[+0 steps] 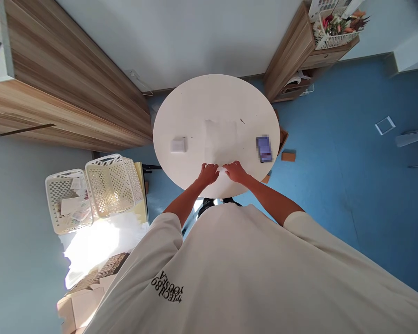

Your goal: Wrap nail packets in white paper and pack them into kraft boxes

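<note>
A thin white sheet (222, 139), paper-like, lies flat on the round white table (188, 102). At its near edge, my left hand (209, 174) has its fingers curled over the left part. My right hand (234, 171) grips the same edge a little to the right, fingers bent. Between the two hands a short bright strip of the sheet's edge shows. The fingertips are small in view, and how the edge is pinched or folded beneath them is hidden. To the left of the sheet rests a small white stack or packet (178, 145).
A blurred purple-blue item (264, 149) lies at the table's right side, and a small dark mark or object (242, 121) behind it. White perforated baskets (106, 185) stand at left. Wooden cabinets flank the table: a tall one (90, 83) left, a low one (296, 55) right.
</note>
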`<state>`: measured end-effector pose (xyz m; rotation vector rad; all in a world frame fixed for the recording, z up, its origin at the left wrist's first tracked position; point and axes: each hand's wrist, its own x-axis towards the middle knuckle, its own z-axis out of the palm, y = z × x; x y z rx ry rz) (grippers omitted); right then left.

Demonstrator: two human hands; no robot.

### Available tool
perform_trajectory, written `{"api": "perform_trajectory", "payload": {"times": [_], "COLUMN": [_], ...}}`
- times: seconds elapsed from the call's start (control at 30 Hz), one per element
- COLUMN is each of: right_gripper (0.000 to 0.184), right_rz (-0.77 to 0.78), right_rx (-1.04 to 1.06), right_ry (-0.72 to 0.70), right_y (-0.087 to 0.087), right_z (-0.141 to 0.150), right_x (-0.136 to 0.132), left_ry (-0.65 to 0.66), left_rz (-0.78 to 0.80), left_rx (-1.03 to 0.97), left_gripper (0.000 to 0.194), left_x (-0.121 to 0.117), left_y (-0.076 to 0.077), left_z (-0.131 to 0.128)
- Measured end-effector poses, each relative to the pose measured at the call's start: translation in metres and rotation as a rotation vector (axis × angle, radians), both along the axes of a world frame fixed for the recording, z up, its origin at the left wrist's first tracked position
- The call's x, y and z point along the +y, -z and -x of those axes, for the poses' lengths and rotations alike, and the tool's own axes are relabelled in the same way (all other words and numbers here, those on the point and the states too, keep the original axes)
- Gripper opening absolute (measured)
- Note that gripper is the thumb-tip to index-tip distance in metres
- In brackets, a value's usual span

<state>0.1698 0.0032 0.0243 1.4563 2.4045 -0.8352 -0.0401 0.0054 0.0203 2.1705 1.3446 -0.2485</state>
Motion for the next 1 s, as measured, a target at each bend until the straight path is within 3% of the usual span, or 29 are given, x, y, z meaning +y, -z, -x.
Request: {"api": "perform_trajectory", "payload": {"times": [0.13, 0.4, 0.73, 1.0], "right_gripper": [0.048, 0.044, 0.043, 0.071], "right_rz": [0.038, -0.029, -0.127, -0.101], "right_rx": [-0.021, -0.080, -0.036, -0.046], "right_ry": [0.048, 0.111, 0.154, 0.104], "right_y": [0.005, 0.019, 0.030, 0.023], "right_z": [0.005, 0.014, 0.010, 0.000], "right_x": [0.007, 0.019, 0.011, -0.011], "left_ry": [-0.065, -0.016, 0.033, 0.050], "left_rz": [0.018, -0.009, -0.111, -0.086], "left_rx": [0.019, 0.070, 0.043, -0.013], "left_gripper": [0.046, 0.046, 0.074, 0.082], "left_x": [0.003, 0.010, 0.009, 0.006], "left_y": [0.003, 0.006, 0.012, 0.015], "left_z": [-0.001, -0.005, -0.008, -0.010]}}
